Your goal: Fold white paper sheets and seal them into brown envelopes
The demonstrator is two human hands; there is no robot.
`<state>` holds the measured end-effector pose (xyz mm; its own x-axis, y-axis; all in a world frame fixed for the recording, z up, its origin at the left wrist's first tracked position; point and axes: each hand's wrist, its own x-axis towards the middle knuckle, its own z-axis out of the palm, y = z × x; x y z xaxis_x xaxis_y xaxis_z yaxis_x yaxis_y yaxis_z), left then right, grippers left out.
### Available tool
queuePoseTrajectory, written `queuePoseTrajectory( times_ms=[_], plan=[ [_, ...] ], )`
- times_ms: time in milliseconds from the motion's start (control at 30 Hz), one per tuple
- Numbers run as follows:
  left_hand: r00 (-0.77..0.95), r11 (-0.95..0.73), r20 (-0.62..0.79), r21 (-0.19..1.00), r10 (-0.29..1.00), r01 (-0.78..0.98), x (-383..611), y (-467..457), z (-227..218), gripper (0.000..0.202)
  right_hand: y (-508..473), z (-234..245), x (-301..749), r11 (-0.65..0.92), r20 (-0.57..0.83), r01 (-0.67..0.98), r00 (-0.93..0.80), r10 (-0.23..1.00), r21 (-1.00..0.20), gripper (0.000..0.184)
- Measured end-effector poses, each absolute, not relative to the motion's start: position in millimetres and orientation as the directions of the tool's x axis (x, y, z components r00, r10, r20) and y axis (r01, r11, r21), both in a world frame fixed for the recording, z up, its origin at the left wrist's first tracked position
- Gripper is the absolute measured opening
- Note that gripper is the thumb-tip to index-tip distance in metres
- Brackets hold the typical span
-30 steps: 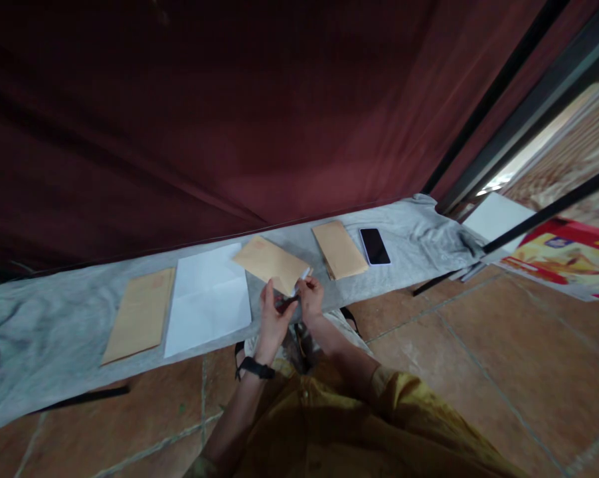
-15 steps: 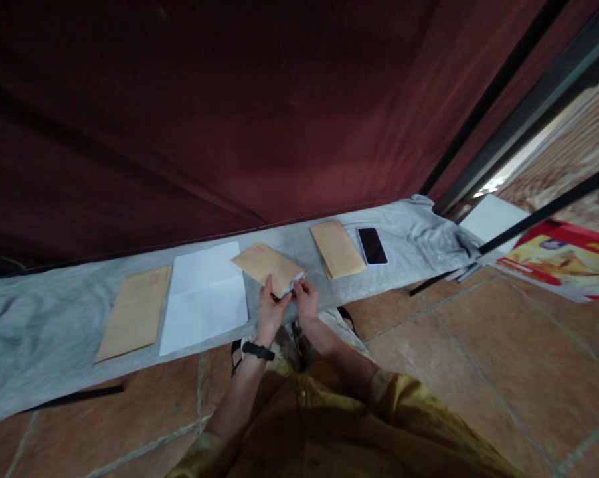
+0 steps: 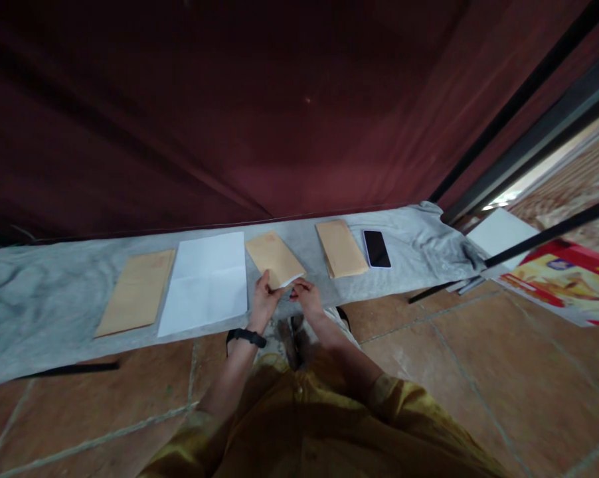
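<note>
A brown envelope lies on the grey cloth in front of me, with a white paper edge showing at its near end. My left hand, a black watch on the wrist, grips the envelope's near left corner. My right hand pinches the white paper at the envelope's opening. A white sheet with fold creases lies flat just left of the envelope.
Another brown envelope lies at the far left, and a small stack of envelopes sits to the right beside a black phone. A dark red curtain hangs behind. A white board and red poster lie on the tiled floor.
The envelope has come down from a raised tilt to lie nearly flat on the cloth. The white paper sticks out less than before. Both hands stay at its near end.
</note>
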<state>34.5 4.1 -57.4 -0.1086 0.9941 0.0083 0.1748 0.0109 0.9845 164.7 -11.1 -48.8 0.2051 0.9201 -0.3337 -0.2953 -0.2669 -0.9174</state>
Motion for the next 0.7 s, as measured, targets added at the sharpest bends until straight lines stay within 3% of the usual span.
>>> queuePoseTrajectory(
  times_ms=[233, 433, 633, 700],
  plan=[
    [-0.15, 0.081, -0.068, 0.993, 0.986, 0.082, 34.7, 14.6, -60.7, 0.073, -17.6, -49.3, 173.6, -0.253, -0.319, -0.299, 0.199, 0.927, -0.92, 0.019],
    [-0.169, 0.116, -0.098, 0.988, 0.981, 0.101, 24.5, 15.5, -68.0, 0.071, -19.9, -51.8, 176.9, -0.259, -0.31, -0.265, 0.175, 0.935, -0.929, 0.017],
    [-0.183, 0.151, -0.129, 0.983, 0.974, 0.109, 10.0, 7.3, -65.7, 0.07, -27.9, -57.6, 189.4, -0.263, -0.287, -0.173, 0.134, 0.948, -0.949, 0.016],
    [-0.175, 0.149, -0.129, 0.983, 0.976, 0.106, 8.9, 3.8, -63.6, 0.067, -29.6, -57.7, 197.4, -0.212, -0.221, -0.068, 0.155, 0.963, -0.975, 0.02]
  ],
)
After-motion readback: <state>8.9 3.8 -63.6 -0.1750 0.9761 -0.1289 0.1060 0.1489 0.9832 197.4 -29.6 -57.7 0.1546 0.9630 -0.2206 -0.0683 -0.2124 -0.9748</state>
